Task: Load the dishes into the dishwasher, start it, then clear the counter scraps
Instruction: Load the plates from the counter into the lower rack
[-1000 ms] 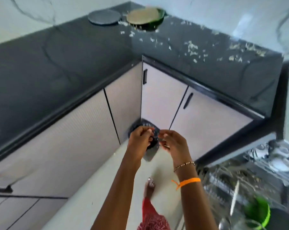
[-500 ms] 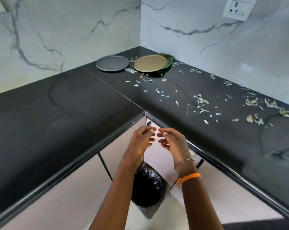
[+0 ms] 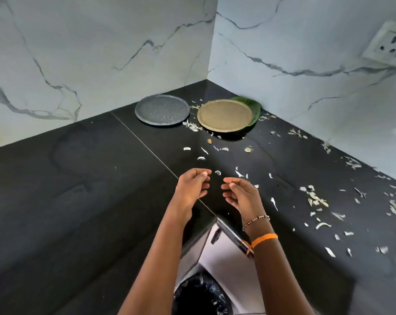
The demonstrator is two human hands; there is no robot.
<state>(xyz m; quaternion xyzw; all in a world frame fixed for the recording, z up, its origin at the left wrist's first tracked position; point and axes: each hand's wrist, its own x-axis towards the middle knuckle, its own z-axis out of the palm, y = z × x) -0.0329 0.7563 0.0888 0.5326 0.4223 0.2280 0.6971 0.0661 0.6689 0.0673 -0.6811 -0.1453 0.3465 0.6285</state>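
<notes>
Pale vegetable scraps [image 3: 315, 198] lie scattered over the right wing of the black L-shaped counter [image 3: 79, 201]. My left hand [image 3: 192, 187] and my right hand [image 3: 240, 194] hover side by side above the counter's inner corner, fingers loosely curled, holding nothing. A small scrap [image 3: 218, 172] lies just beyond the fingertips. In the far corner sit a grey round plate [image 3: 162, 110] and a tan round plate [image 3: 224, 115], the tan one resting on a green leaf [image 3: 249, 105].
A bin lined with a black bag [image 3: 199, 294] stands on the floor below my forearms, in front of the pale cabinet doors [image 3: 229, 253]. Marble walls close off the counter at the back, with a socket plate [image 3: 388, 44] at the upper right.
My view has swung up from the floor bin and dishwasher to the counter. Both hands have risen from over the bin to above the counter corner and moved slightly apart.
</notes>
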